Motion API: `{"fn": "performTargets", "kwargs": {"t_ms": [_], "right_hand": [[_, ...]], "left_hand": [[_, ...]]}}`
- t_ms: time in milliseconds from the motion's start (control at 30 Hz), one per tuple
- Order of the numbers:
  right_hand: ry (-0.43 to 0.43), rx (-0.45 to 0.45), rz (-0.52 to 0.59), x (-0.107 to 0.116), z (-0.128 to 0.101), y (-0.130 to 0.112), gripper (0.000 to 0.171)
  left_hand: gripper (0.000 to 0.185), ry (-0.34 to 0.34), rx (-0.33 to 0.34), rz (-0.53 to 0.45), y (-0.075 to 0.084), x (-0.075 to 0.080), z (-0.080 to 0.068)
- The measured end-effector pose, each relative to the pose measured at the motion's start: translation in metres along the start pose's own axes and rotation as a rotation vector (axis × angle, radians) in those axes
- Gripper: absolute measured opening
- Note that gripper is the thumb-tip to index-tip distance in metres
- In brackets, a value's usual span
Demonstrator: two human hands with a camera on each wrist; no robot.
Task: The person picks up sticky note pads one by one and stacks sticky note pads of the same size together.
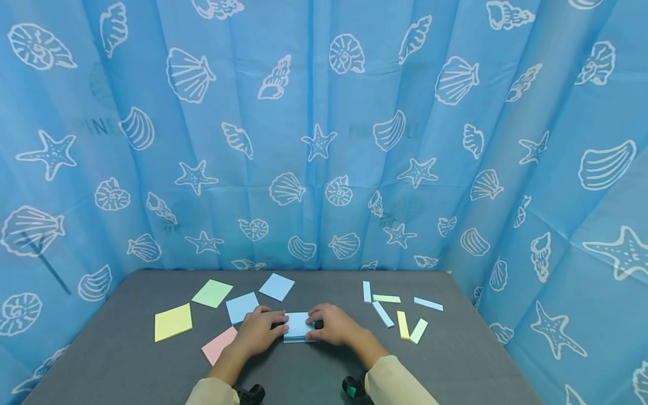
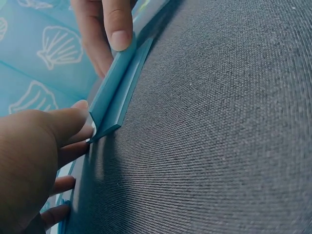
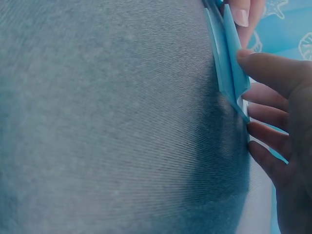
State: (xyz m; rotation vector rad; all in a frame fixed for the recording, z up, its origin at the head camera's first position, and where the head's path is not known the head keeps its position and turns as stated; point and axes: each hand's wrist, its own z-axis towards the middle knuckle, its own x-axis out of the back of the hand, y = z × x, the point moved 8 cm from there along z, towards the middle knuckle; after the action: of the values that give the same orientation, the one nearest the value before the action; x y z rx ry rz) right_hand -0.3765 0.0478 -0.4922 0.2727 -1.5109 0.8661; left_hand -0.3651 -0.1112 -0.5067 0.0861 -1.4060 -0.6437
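Observation:
A light blue paper sheet [image 1: 298, 326] lies partly folded at the middle of the grey table [image 1: 126, 365]. My left hand [image 1: 277, 327] pinches its left end and my right hand [image 1: 315, 324] pinches its right end. In the left wrist view the blue paper sheet [image 2: 114, 92] has its upper flap lifted off the lower layer, with my left hand [image 2: 85, 122] holding the near corner between thumb and fingers. In the right wrist view my right hand [image 3: 246, 83] grips the end of the blue paper sheet [image 3: 226, 58] in the same way.
Loose square sheets lie to the left: yellow [image 1: 173, 322], green [image 1: 212, 293], two blue [image 1: 242, 307] [image 1: 276, 286] and pink [image 1: 219, 345]. Several folded strips [image 1: 402, 324] in blue, yellow and green lie to the right. A blue shell-print curtain [image 1: 324, 140] surrounds the table.

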Motion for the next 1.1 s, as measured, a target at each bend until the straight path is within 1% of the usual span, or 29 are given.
{"fn": "performTargets", "kwargs": {"t_ms": [233, 500, 600, 767, 1000, 1100], "right_hand": [[0.007, -0.024, 0.018, -0.002, 0.0, 0.002, 0.037], [-0.005, -0.047, 0.054, -0.002, -0.001, 0.005, 0.038], [-0.008, -0.049, 0.083, -0.003, -0.002, 0.006, 0.041], [0.014, -0.04, 0.114, -0.005, -0.007, 0.009, 0.048], [0.029, -0.026, 0.135, -0.007, -0.013, 0.013, 0.055], [0.03, -0.04, 0.154, -0.008, -0.013, 0.015, 0.056]], "left_hand": [[0.033, 0.006, 0.006, 0.0, -0.001, -0.001, 0.0], [0.037, -0.016, 0.013, 0.006, 0.0, -0.001, 0.0], [0.041, -0.026, 0.007, 0.019, 0.002, -0.002, -0.001], [0.045, -0.036, -0.012, 0.032, 0.004, -0.004, -0.002], [0.045, -0.05, 0.006, 0.032, 0.004, -0.004, -0.003], [0.045, -0.051, 0.008, 0.039, 0.005, -0.003, -0.004]]}}
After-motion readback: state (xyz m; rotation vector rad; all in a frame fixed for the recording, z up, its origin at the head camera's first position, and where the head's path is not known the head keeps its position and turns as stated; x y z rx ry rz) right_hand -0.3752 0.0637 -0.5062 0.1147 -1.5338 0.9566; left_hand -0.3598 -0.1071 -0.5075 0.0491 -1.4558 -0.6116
